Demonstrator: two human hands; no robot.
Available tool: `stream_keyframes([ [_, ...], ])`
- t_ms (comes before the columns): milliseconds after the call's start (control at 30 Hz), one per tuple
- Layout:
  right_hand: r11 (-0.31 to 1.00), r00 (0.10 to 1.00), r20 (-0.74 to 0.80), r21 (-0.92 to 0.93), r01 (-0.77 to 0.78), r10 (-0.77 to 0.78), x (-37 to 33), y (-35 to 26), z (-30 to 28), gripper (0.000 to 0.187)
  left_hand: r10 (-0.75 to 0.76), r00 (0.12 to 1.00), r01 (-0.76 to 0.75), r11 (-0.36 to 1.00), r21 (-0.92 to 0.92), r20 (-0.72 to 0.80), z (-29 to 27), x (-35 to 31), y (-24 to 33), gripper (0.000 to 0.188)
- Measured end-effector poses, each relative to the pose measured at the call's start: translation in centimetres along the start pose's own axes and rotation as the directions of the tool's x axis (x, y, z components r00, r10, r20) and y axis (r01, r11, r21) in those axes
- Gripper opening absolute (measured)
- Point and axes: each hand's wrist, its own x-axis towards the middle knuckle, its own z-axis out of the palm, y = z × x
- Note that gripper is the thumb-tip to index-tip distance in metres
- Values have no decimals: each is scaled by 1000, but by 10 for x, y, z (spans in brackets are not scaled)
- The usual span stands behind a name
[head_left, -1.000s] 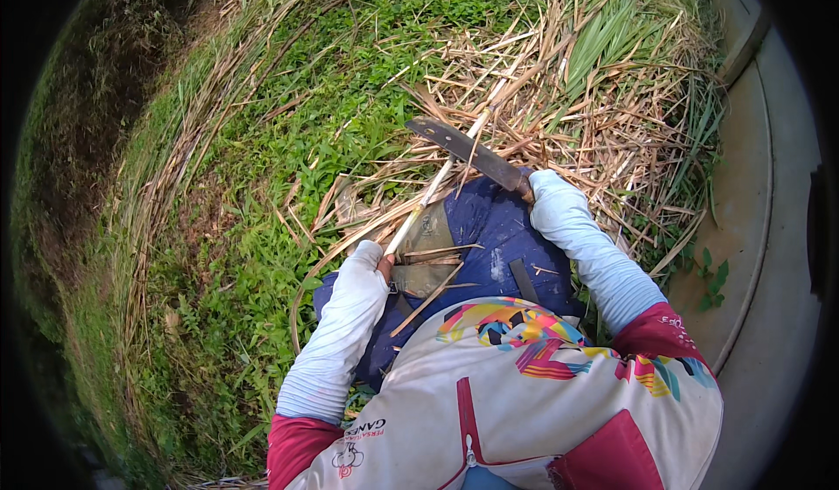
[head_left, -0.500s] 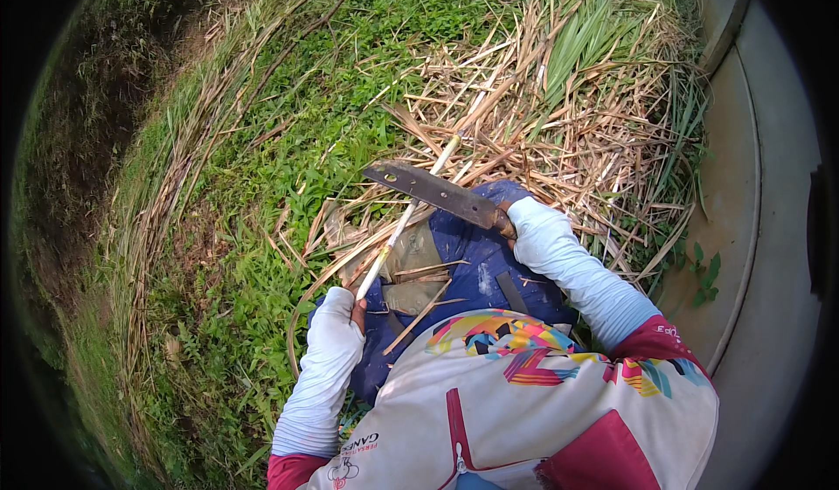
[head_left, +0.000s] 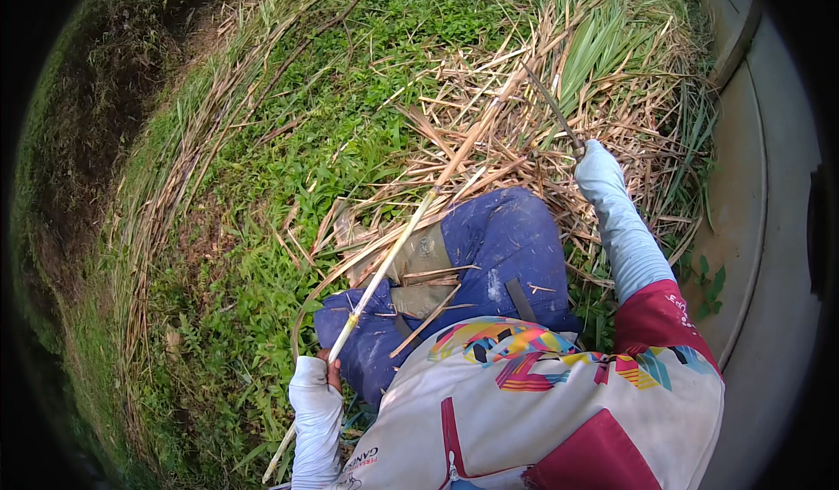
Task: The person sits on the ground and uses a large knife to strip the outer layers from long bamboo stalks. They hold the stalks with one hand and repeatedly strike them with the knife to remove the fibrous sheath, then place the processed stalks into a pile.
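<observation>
My left hand (head_left: 327, 375), in a white sleeve that covers much of it, is closed around a pale cane stalk (head_left: 395, 252) with yellowish joints. The stalk slants across my lap, its far part reaching toward the dry leaves; a thin pale end shows below the hand. At the right, my right hand (head_left: 595, 163) grips a machete by its handle. The machete's dark blade (head_left: 551, 106) appears nearly edge-on, pointing away over the leaf litter and apart from the stalk. Sleeve fabric hides most of the right hand's fingers.
My bent legs in blue trousers (head_left: 511, 228) fill the near middle. Beyond them lies a heap of dry leaves and straw (head_left: 498, 97), with long green leaves (head_left: 594, 62) on it. Low green plants (head_left: 253, 289) spread to the left; a grey wall (head_left: 769, 193) curves along the right.
The machete has lifted off the stalk and swung far and right, turning edge-on. My left hand has drawn the stalk nearer and down to the left.
</observation>
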Motion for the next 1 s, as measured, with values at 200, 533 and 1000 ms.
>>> stream_keyframes([
  [200, 837, 845, 52, 180, 516, -532, -130, -50, 10, 48, -83, 995, 75, 987, 141, 53, 5, 5, -2, 21],
  [533, 877, 877, 76, 127, 464, -475, -90, -62, 21, 30, 185, 979, -138, 910, 390, -84, -29, 1, 5, 30],
  [1000, 913, 989, -102, 384, 140, -109, -50, 26, 26, 54, 229, 955, -167, 941, 294, -190, -31, 9, -10, 27],
])
